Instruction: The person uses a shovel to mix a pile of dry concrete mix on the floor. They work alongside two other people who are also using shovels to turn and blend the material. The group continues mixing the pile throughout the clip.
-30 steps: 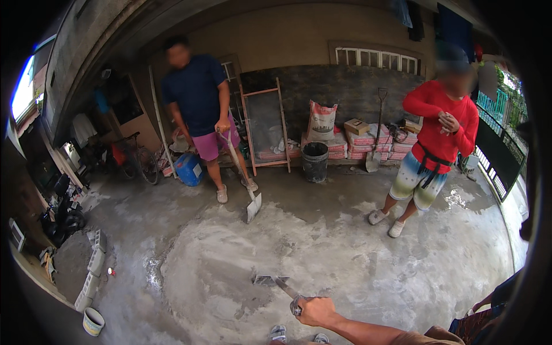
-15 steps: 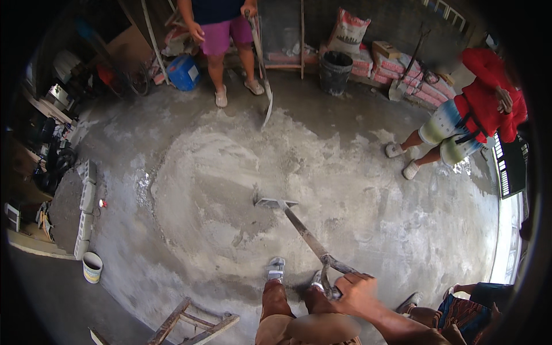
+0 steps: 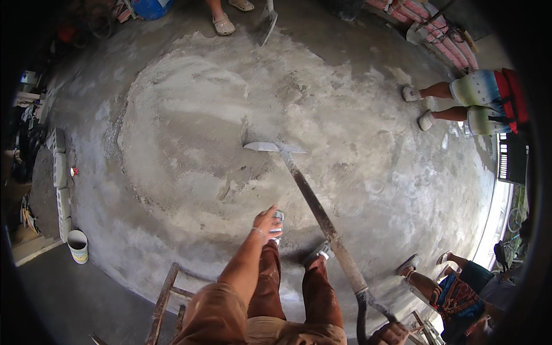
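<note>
A shovel point(image 3: 323, 217) slants across the floor in front of me. My right hand point(image 3: 390, 333), at the lower edge, is closed around the grip at its near end. The metal blade point(image 3: 263, 146) rests on a broad patch of wet grey cement mix point(image 3: 195, 138). My left hand point(image 3: 267, 223) reaches forward with fingers stretched out and holds nothing. It is apart from the shovel shaft and, in the picture, covers part of my left sandal. A band circles that wrist.
Another person's shovel blade point(image 3: 268, 27) touches the floor at the far side. A person in a red top point(image 3: 512, 98) stands at right; someone else is at lower right. Concrete blocks point(image 3: 62, 172) and a white bucket point(image 3: 78, 247) line the left. A wooden frame point(image 3: 164, 302) stands near lower left.
The view has tilted downward. My left hand has come into view, reaching forward. My right hand, still on the shovel grip, now appears lower and farther right.
</note>
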Demonstrator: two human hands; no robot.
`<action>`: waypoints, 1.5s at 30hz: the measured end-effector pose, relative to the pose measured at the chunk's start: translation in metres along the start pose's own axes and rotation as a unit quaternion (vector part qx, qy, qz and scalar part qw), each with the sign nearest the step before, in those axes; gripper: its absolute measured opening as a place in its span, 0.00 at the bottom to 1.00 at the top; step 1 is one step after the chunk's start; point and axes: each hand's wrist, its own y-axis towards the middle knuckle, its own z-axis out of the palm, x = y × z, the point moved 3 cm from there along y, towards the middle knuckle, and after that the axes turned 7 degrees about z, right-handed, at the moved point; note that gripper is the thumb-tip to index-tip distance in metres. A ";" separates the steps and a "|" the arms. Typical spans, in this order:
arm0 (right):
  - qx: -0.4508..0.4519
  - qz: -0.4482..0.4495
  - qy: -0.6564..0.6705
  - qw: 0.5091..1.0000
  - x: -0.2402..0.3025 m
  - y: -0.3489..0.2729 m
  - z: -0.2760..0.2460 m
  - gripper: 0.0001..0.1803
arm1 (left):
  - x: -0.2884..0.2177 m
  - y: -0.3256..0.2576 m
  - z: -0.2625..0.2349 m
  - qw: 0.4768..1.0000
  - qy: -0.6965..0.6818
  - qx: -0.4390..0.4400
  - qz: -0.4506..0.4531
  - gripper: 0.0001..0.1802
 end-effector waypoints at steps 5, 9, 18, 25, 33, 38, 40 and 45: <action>-0.013 -0.002 -0.010 1.000 -0.027 -0.045 0.041 0.08 | -0.004 0.001 0.147 0.964 -0.249 0.076 -0.045 0.25; -0.061 0.053 0.034 0.996 -0.091 -0.123 0.076 0.07 | 0.017 -0.025 0.177 0.981 -0.189 0.003 0.036 0.08; -0.287 0.402 0.386 0.779 -0.178 -0.262 0.136 0.08 | 0.047 -0.083 0.171 0.945 -0.286 0.116 0.107 0.06; -0.369 0.653 0.442 0.492 -0.218 -0.348 0.178 0.05 | 0.194 -0.022 0.187 0.975 -0.208 -0.006 -0.080 0.07; -0.345 0.729 0.375 0.458 -0.213 -0.382 0.107 0.07 | 0.245 -0.048 0.190 0.964 -0.198 -0.055 -0.170 0.08; -0.311 0.744 0.408 0.427 -0.190 -0.317 0.108 0.07 | 0.212 -0.032 0.167 0.965 -0.211 -0.051 -0.150 0.08; -0.325 0.733 0.408 0.437 -0.183 -0.296 0.108 0.08 | 0.204 -0.026 0.158 0.970 -0.209 -0.055 -0.117 0.07; -0.364 0.697 0.435 0.439 -0.174 -0.284 0.108 0.09 | 0.192 -0.035 0.155 0.973 -0.212 -0.054 -0.073 0.07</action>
